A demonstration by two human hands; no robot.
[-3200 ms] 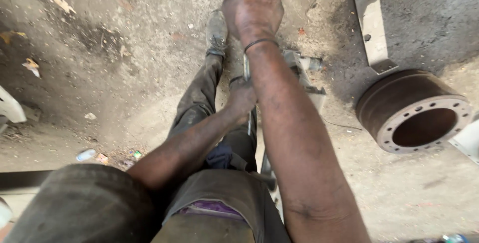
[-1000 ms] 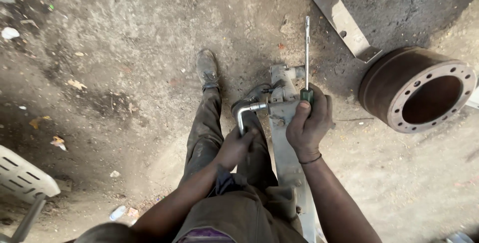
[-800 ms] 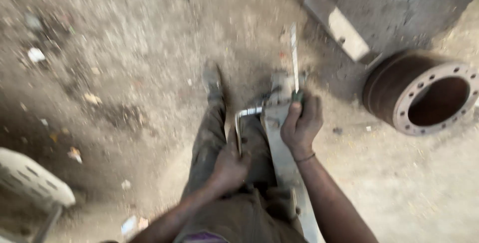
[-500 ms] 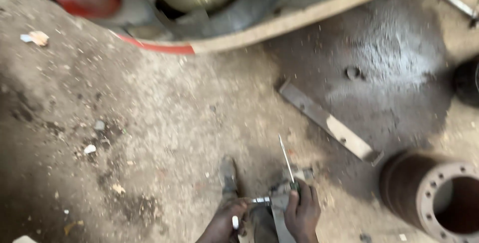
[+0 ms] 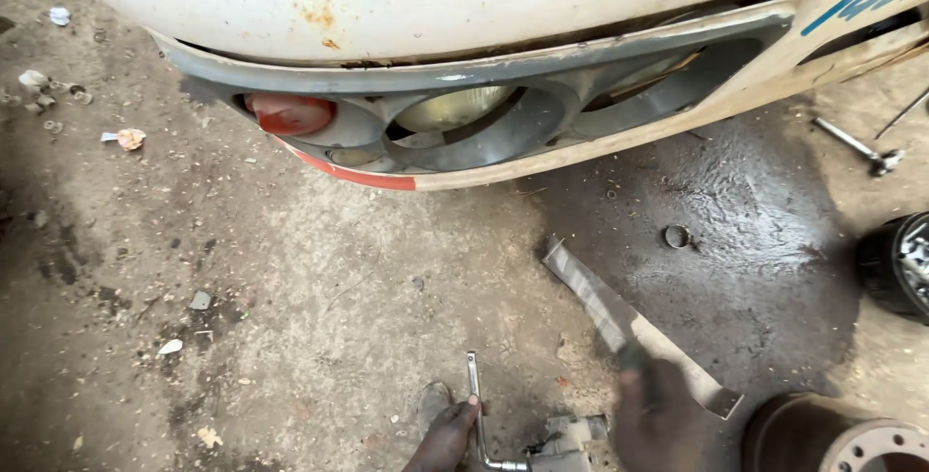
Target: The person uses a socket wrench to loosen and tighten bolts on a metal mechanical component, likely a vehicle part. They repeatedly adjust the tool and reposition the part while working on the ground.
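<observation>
My left hand [image 5: 443,439] sits at the bottom edge, closed on a bent L-shaped metal wrench [image 5: 474,396] whose long arm points up. The wrench's lower end meets a grey metal part [image 5: 571,431] lying on the ground. To the right of that part, my right hand [image 5: 658,416] is a dark motion blur in front of a flat metal bar [image 5: 605,307]. Whether it holds anything is hidden by the blur. My shoe [image 5: 433,402] shows just left of the wrench.
A white vehicle corner with a red lamp and a headlamp [image 5: 455,109] fills the top. A rusty brake drum [image 5: 856,438] lies at bottom right, with a dark wheel [image 5: 895,264] at the right edge. A long tool [image 5: 856,148] and a small ring [image 5: 677,236] lie on the oil-stained ground.
The view has swung upward from my legs and hands to the vehicle's front. My hands have dropped to the bottom edge. My right hand, earlier gripping a green-handled screwdriver, is now blurred.
</observation>
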